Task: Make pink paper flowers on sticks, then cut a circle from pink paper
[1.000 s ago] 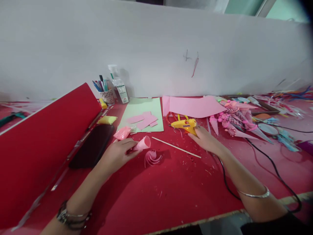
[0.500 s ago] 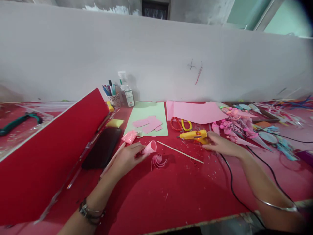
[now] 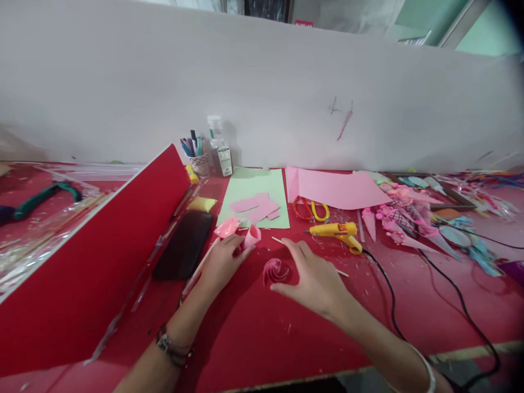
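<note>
My left hand (image 3: 225, 261) is closed around a small pink paper cone (image 3: 252, 236), its open mouth facing up and to the right. My right hand (image 3: 313, 278) is open, thumb and fingers spread beside a curled pink paper swirl (image 3: 275, 271) lying on the red table. Under the right hand runs a thin wooden stick (image 3: 343, 273), mostly covered by it. The yellow glue gun (image 3: 333, 229) lies on its side farther right, free of both hands. A packet of pink material (image 3: 227, 226) sits just beyond the left hand.
A red board (image 3: 102, 256) leans along the left, beside a black phone (image 3: 183, 245). Pink paper pieces lie on a green sheet (image 3: 229, 191). Scissors (image 3: 320, 212), a pink sheet (image 3: 339, 188) and several finished pink cones (image 3: 403, 218) lie farther back. A black cord (image 3: 387, 289) crosses the right side.
My right hand has let go of the glue gun and moved left, to the paper swirl. The left hand keeps the paper cone. The view has shifted slightly.
</note>
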### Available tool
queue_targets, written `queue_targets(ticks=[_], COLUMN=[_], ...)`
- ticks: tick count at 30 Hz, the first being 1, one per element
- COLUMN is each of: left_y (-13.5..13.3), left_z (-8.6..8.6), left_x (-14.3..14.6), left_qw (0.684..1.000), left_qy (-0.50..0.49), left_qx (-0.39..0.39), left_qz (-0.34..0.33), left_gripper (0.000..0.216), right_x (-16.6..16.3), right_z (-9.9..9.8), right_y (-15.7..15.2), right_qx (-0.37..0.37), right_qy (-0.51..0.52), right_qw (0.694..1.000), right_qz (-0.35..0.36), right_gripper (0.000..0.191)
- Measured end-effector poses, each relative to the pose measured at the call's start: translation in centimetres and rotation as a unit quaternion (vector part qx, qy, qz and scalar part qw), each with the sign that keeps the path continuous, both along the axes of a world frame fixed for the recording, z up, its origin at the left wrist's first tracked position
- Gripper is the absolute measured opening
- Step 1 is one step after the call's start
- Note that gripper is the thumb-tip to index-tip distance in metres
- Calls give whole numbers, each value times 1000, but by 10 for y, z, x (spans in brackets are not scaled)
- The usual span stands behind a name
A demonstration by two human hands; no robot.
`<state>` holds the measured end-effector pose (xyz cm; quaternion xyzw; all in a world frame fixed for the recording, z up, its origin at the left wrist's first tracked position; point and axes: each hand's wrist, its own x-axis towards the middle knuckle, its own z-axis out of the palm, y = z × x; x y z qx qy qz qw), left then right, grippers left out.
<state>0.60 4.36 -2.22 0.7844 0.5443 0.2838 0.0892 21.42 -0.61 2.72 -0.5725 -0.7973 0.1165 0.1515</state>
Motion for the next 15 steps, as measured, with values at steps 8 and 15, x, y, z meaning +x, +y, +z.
queue_targets(ticks=[8, 15], left_y=[-2, -1], left_z=[6, 2], left_x=[1, 1], left_qw=[999, 999], left_qy=[4, -5], left_qx=[-29, -28], left_qz=[-12, -19], left_gripper=[25, 25], right_x=[-38, -42], right_z=[-18, -26], right_y=[1, 5], right_qx=[-37, -24], right_qy=[-73, -80], right_qw=[996, 996], right_qz=[-26, -34], right_gripper=[67, 47])
